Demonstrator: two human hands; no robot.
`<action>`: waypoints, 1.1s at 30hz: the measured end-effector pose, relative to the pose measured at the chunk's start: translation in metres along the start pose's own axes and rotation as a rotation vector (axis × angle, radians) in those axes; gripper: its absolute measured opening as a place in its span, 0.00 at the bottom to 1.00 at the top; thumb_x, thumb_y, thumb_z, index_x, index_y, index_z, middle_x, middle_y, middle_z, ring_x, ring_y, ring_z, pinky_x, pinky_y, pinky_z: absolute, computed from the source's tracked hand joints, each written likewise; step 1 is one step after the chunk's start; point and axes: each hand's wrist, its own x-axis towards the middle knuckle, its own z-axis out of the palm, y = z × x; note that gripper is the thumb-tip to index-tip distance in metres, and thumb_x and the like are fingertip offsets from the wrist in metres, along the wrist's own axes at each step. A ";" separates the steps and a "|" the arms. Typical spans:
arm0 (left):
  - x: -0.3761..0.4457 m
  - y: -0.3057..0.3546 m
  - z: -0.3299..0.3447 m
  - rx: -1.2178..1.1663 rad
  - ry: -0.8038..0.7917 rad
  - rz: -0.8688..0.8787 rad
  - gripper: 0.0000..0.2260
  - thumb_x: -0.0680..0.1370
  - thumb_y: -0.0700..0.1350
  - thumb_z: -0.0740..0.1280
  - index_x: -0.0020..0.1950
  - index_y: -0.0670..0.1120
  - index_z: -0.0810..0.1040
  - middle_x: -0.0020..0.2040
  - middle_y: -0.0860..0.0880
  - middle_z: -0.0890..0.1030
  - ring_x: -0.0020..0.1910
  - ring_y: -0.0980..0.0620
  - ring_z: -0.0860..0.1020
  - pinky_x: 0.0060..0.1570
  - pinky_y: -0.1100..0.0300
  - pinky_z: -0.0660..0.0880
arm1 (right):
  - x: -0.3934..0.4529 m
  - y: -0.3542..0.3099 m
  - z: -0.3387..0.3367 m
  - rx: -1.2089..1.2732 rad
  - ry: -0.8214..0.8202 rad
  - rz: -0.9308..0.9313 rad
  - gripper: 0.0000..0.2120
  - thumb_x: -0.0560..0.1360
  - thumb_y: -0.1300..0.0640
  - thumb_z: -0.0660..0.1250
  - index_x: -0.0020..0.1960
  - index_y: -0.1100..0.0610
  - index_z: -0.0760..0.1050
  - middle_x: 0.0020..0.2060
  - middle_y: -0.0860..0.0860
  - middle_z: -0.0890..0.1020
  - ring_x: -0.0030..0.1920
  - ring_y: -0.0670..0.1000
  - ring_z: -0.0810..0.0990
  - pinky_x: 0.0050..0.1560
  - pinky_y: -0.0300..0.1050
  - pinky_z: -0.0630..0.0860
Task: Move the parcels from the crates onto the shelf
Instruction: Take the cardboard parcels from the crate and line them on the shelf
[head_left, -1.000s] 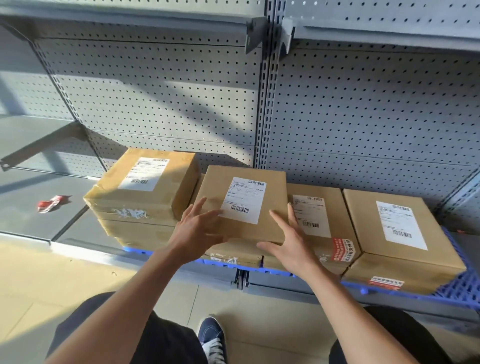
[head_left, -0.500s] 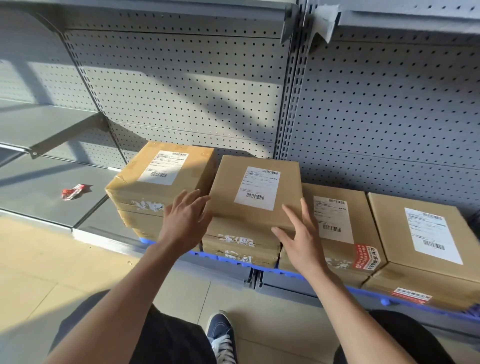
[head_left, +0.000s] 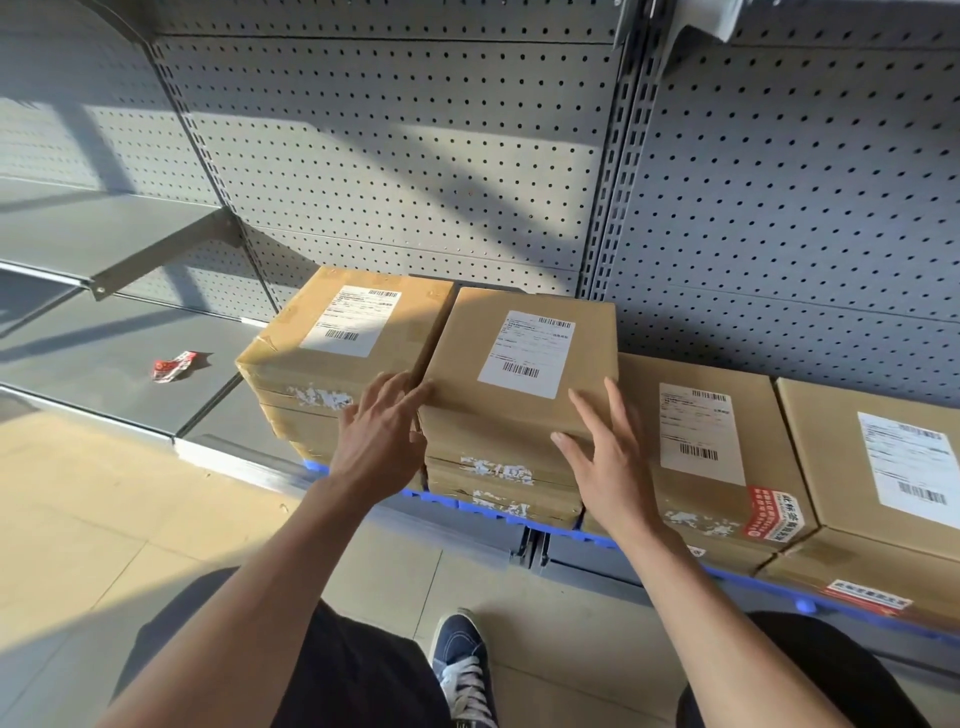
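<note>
Brown cardboard parcels with white labels stand in stacks on the bottom shelf (head_left: 119, 374), on a blue base (head_left: 519, 517). The middle stack's top parcel (head_left: 519, 353) lies between my hands. My left hand (head_left: 382, 434) touches its left front corner with fingers spread. At the parcel's right front edge is my right hand (head_left: 605, 457), fingers apart and resting on it. Neither hand grips it. A left stack (head_left: 337, 338) and two lower parcels (head_left: 701, 447) (head_left: 883, 467) sit alongside.
Grey perforated back panels (head_left: 415, 156) rise behind the parcels. An upper shelf on a bracket (head_left: 104, 234) juts out at left. A red and white scrap (head_left: 174, 365) lies on the bottom shelf. My dark shoe (head_left: 460, 660) stands on the tiled floor.
The parcel has been pushed back level on the middle stack. Both hands have slid to its front corners and loosened. My view has shifted left.
</note>
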 end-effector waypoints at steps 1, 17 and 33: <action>0.000 -0.001 0.001 -0.001 -0.001 -0.006 0.30 0.75 0.42 0.68 0.76 0.58 0.66 0.77 0.53 0.65 0.78 0.50 0.57 0.66 0.40 0.67 | 0.001 -0.001 0.001 -0.005 0.000 -0.005 0.26 0.79 0.48 0.70 0.75 0.51 0.71 0.80 0.54 0.59 0.80 0.56 0.56 0.77 0.55 0.61; 0.007 0.031 -0.008 0.036 -0.004 -0.012 0.24 0.80 0.52 0.65 0.77 0.54 0.67 0.77 0.49 0.67 0.78 0.48 0.59 0.70 0.40 0.64 | 0.002 -0.010 -0.034 -0.166 -0.159 0.002 0.28 0.82 0.45 0.63 0.80 0.46 0.61 0.82 0.50 0.52 0.81 0.54 0.50 0.77 0.61 0.60; -0.043 0.258 -0.001 -0.066 -0.104 0.489 0.16 0.83 0.54 0.60 0.68 0.52 0.76 0.66 0.51 0.79 0.65 0.47 0.76 0.64 0.47 0.72 | -0.112 0.041 -0.212 -0.372 -0.082 0.244 0.15 0.81 0.52 0.64 0.67 0.52 0.78 0.63 0.48 0.81 0.63 0.56 0.77 0.60 0.50 0.75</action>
